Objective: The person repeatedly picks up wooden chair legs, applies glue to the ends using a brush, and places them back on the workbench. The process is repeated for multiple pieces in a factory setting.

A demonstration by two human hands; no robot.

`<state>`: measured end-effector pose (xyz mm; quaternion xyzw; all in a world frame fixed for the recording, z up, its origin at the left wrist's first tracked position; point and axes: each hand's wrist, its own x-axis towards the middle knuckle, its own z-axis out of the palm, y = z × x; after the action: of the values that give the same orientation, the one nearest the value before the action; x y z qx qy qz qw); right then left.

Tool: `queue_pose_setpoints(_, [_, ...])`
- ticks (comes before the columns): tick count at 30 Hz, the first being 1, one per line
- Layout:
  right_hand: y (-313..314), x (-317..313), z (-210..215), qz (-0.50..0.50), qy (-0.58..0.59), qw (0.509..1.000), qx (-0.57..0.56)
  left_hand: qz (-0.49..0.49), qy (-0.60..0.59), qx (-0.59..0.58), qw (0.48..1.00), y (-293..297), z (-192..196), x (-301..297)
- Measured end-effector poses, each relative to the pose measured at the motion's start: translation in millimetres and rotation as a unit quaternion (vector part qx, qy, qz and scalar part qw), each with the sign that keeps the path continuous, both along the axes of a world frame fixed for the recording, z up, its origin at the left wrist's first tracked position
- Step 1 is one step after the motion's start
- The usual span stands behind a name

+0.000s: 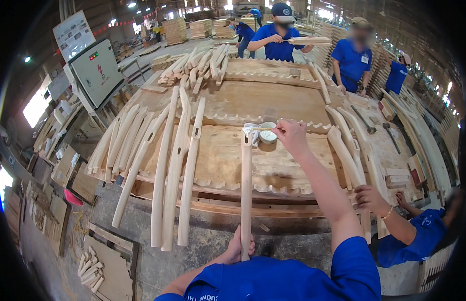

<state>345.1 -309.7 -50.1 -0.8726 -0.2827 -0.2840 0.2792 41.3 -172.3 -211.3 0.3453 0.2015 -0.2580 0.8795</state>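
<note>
My left hand [239, 245] is wrapped round the lower end of a pale wooden leg [246, 190], which points away from me with its far end on the workbench [218, 150]. That far end has an oval slot in it. My right hand [292, 135] pinches a thin yellowish stick [263, 129], whose tip is over the slotted end. Under the stick stands a white cup [267, 135], its contents too small to make out. A crumpled clear plastic piece [250, 128] lies beside the cup, at the leg's end.
Slotted wooden legs [165, 165] lie to my left, overhanging the bench edge. A heap of wooden pieces [198, 65] sits at the back left. More curved legs [346, 155] and a mallet [363, 119] lie to the right. A co-worker's hand [372, 200] touches a leg there; others stand across the bench.
</note>
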Motion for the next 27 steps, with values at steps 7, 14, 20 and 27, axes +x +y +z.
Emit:
queue_pose_setpoints(7, [-2.0, -4.8, -15.4, 0.018, -0.084, 0.996, -0.004, -0.003, 0.020, -0.003, 1.000, -1.9, 5.0, 0.5])
queue_pose_setpoints(14, [-12.3, -16.1, -10.9, 0.079, -0.083, 0.993, -0.030, -0.002, 0.034, -0.009, 0.999, 0.7, 7.1, -0.1])
queue_pose_setpoints(20, [3.5, -2.1, -9.9, -0.004, -0.098, 0.995, 0.019, -0.004, 0.030, 0.003, 1.000, -0.7, 10.1, 1.6])
queue_pose_setpoints(27, [-2.7, -14.0, -19.5, 0.035, -0.117, 0.992, -0.023, -0.002, 0.031, -0.007, 0.999, 1.8, 9.7, 0.6])
